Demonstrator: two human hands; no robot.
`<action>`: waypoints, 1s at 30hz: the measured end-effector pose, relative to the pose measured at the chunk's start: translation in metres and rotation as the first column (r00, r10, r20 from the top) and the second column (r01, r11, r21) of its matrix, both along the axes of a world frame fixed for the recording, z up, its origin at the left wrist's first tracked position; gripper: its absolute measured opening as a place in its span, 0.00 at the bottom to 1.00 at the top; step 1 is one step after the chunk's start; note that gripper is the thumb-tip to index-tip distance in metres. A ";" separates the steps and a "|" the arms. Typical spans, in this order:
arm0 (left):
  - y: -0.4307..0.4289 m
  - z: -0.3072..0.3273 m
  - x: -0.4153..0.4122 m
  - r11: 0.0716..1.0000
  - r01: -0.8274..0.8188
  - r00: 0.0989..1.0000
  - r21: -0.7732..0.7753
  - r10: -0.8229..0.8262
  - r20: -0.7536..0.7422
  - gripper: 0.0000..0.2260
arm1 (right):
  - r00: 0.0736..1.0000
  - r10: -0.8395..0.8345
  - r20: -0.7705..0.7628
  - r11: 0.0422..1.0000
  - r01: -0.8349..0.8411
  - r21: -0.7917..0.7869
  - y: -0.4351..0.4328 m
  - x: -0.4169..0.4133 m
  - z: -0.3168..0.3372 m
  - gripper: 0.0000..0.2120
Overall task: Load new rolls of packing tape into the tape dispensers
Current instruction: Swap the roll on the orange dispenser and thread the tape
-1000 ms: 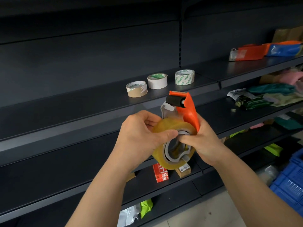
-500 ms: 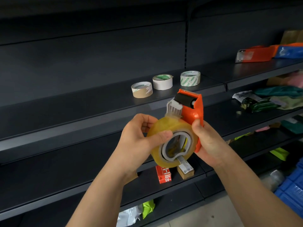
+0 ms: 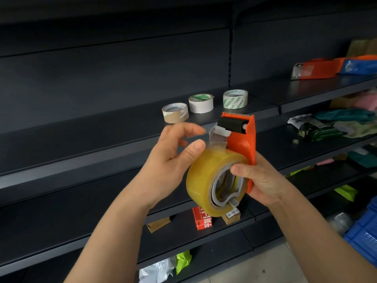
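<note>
An orange tape dispenser (image 3: 242,144) with a black roller (image 3: 230,123) is held up in front of the shelves. A thick yellowish clear tape roll (image 3: 204,176) sits on its hub. My right hand (image 3: 263,180) grips the dispenser body from the right, thumb laid on the roll's inner core. My left hand (image 3: 171,160) is left of the roll, thumb touching its top edge and fingers stretched out, blurred, near the loose tape end under the roller. Three smaller rolls stand on the shelf behind: brown (image 3: 175,112), white (image 3: 201,103), green-printed (image 3: 235,98). A second orange dispenser (image 3: 314,68) lies far right.
Dark metal shelving (image 3: 81,156) fills the view. A red box (image 3: 202,218) and two small cardboard boxes (image 3: 159,224) lie on a lower shelf. Bagged clothes (image 3: 336,123) crowd the right-hand shelves. A blue crate (image 3: 363,237) stands on the floor at lower right.
My left hand has let go of the roll's side and lifted its fingers toward the loose tape end. My right thumb has moved onto the roll's core. The dispenser has tilted.
</note>
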State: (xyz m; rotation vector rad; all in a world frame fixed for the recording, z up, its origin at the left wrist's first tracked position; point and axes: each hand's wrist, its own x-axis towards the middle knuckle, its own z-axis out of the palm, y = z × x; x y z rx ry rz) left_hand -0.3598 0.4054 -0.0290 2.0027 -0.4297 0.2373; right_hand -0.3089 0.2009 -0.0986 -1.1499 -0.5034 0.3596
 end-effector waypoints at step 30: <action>-0.021 0.021 0.005 0.960 -0.007 0.929 0.282 -0.098 0.357 0.04 | 0.917 0.393 -0.069 0.912 -0.398 -0.098 0.016 -0.014 -0.001 0.50</action>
